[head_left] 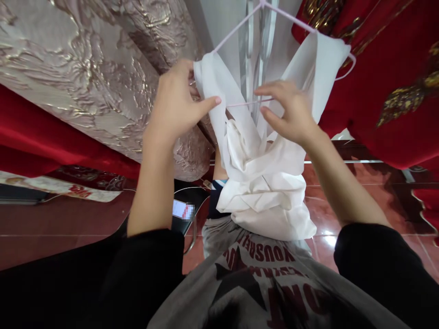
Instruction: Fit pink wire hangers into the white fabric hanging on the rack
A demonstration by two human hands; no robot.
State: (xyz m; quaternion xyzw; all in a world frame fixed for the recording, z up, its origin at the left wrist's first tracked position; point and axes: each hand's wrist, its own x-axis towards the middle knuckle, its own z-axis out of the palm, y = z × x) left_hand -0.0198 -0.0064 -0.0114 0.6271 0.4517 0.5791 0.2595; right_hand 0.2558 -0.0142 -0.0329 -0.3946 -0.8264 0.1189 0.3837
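A white garment hangs from a thin pink hanger held up in front of me. My left hand is closed on the garment's left shoulder where it sits on the hanger end, thumb pointing right. My right hand pinches the hanger's lower bar and the cloth near the middle, thumb and forefinger together. The garment's lower part droops in folds over my grey printed shirt.
A shiny beige brocade curtain fills the upper left. Red cloth with gold embroidery hangs at the right. Below is a red tiled floor, with a phone near a dark chair.
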